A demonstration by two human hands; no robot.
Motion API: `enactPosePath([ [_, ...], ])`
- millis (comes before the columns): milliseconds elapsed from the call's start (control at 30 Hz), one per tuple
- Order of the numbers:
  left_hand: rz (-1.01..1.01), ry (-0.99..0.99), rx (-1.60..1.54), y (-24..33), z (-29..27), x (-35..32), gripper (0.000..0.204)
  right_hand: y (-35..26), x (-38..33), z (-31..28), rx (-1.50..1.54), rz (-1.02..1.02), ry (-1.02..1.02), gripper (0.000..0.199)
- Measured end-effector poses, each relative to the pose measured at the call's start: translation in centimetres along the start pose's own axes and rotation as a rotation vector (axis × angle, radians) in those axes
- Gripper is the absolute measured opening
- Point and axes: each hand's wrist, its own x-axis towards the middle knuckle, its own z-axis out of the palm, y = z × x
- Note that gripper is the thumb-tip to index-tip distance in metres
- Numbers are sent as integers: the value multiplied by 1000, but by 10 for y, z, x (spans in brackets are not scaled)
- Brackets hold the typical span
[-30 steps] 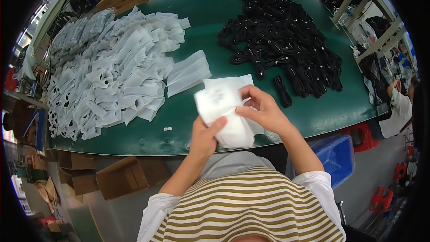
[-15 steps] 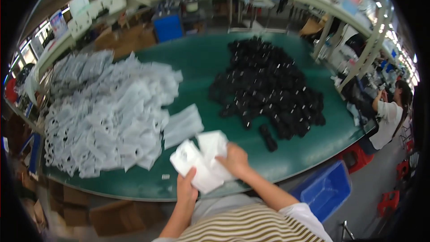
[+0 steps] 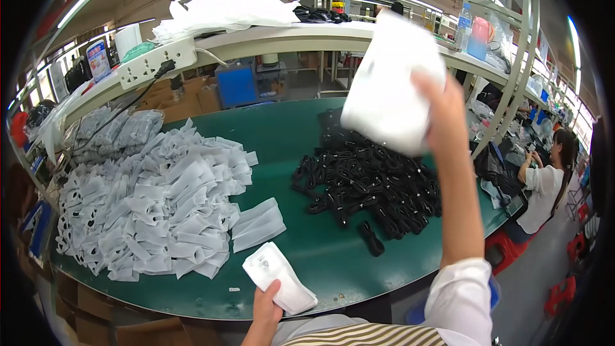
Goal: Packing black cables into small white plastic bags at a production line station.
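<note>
Low at the table's near edge, my left hand (image 3: 267,307) grips a small stack of white plastic bags (image 3: 282,277), thumb on top. My right hand (image 3: 443,112) is raised toward the shelf and blurred, its fingers closed on a larger white plastic bag (image 3: 387,83). That bag hides part of the shelf and the far end of a heap of coiled black cables (image 3: 378,186). One cable bundle (image 3: 370,238) lies apart in front of the heap. On the left spreads a big pile of frosted bags (image 3: 160,198), with a few flat frosted bags (image 3: 259,224) beside it.
A green table (image 3: 275,134) carries both heaps. Above its far side runs a shelf with a power strip (image 3: 158,63), white sheeting (image 3: 224,13), a water bottle (image 3: 463,25) and a pink-and-blue jug (image 3: 479,38). At right, a seated person (image 3: 544,182) works near red stools (image 3: 506,250).
My right hand has lifted a white bag away from the stack, up and to the right. My left hand keeps the stack low. The view has tilted upward.
</note>
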Motion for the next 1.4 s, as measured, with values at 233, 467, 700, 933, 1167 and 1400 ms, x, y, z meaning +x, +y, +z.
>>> enactPosePath([
  [233,-78,-42,62,-12,20,0,57,6,190,-45,-568,121,219,46],
  [467,-103,-83,64,-10,25,-4,54,1,174,-14,-1955,-348,321,50],
  [700,-107,-86,9,-10,28,-4,51,11,195,-23,-1784,-577,87,49],
  [933,-91,-11,-37,-3,28,-6,52,15,138,-43,-1685,-898,-136,39],
  [1167,85,78,-119,2,57,11,48,55,-46,34,-717,-282,-453,51],
  [1400,209,-81,-109,-12,70,27,50,121,-198,23,-224,706,-962,69],
])
